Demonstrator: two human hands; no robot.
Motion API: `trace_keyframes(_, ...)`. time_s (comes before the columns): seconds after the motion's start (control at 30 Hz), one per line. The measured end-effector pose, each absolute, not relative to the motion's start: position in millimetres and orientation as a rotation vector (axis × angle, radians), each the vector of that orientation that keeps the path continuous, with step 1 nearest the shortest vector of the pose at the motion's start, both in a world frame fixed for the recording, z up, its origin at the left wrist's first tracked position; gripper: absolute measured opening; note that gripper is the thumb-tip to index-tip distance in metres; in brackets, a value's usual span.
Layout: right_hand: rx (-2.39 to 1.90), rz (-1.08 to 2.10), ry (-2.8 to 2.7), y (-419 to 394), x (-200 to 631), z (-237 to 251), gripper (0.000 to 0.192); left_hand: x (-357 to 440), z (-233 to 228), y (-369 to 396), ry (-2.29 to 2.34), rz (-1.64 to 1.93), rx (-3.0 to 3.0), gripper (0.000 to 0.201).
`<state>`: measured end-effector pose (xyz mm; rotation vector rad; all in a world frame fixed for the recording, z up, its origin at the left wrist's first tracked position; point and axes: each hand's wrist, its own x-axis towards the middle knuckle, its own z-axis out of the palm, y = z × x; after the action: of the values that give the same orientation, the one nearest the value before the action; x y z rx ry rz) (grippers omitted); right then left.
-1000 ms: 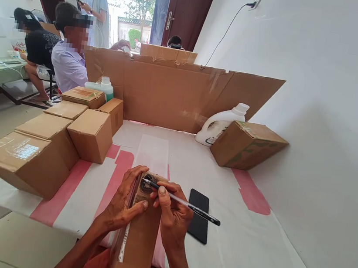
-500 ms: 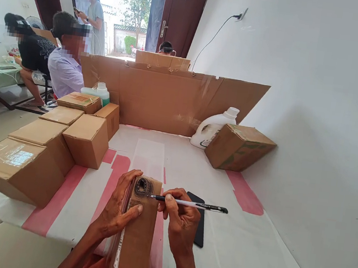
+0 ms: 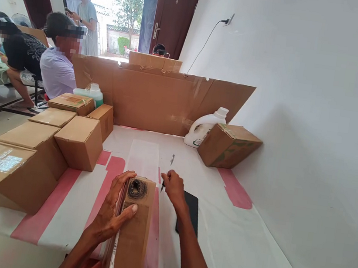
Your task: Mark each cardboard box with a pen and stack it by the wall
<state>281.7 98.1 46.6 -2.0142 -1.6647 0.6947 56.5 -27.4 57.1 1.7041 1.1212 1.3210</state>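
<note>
A long cardboard box (image 3: 130, 237) lies lengthwise at the table's near edge, with a black scribbled patch (image 3: 138, 189) on its far end. My left hand (image 3: 112, 213) grips the box's left side, thumb pressed on top. To the right of the box's far end, my right hand (image 3: 173, 187) is closed on a pen (image 3: 168, 172). The pen points away from me and is blurred, so only its ends show. A black phone (image 3: 191, 209) lies flat just under my right wrist.
Several sealed cardboard boxes (image 3: 79, 140) are stacked at the left. A tilted box (image 3: 228, 144) and a white jug (image 3: 203, 128) stand at the back right, before a cardboard screen (image 3: 157, 98). People sit beyond it at the left. The wall runs along the right.
My right hand lifted the pen off the scribbled patch and moved right and forward, swinging the pen from sideways to pointing away. My left hand kept its hold on the box.
</note>
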Motion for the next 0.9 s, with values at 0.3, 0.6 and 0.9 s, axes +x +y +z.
trace_keyframes(0.3,-2.269,0.661,-1.76,59.7,274.4,27.9,0.029,54.1,63.2,-26.8,1.185,1.306,1.697,0.062)
trace_keyframes(0.6,-2.691,0.397,-1.404,-20.5,340.7,4.5,0.067,49.1,60.3,-29.7,1.2,1.301,1.673,0.063)
trace_keyframes(0.9,-2.145,0.894,-1.179,-3.8,345.8,-0.3,0.022,51.1,60.3,-32.3,1.192,1.333,1.66,0.064)
